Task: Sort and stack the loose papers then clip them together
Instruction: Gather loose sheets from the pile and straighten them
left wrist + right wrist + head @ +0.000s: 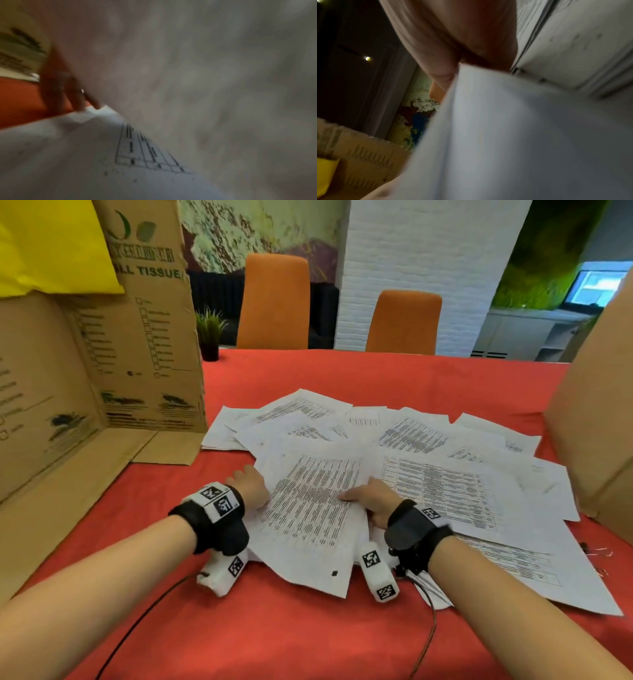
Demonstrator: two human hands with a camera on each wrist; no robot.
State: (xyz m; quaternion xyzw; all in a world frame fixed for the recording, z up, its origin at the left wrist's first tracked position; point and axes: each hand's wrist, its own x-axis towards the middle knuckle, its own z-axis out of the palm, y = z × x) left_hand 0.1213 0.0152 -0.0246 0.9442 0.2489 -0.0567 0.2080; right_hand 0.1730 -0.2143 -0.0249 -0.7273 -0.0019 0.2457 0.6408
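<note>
Loose papers: printed sheets fanned across the red tablecloth, right of the open cardboard box.
Top sheet: nearest the person, its edges held by both hands, likely to start the stack.
Left hand: fingers tucked under its left edge.
Right hand: thumb on top, pinching its right edge.
Clips: far right of the box.

A red-covered table fills the frame; loose papers at centre, cardboard box left, potted plant behind.
</note>
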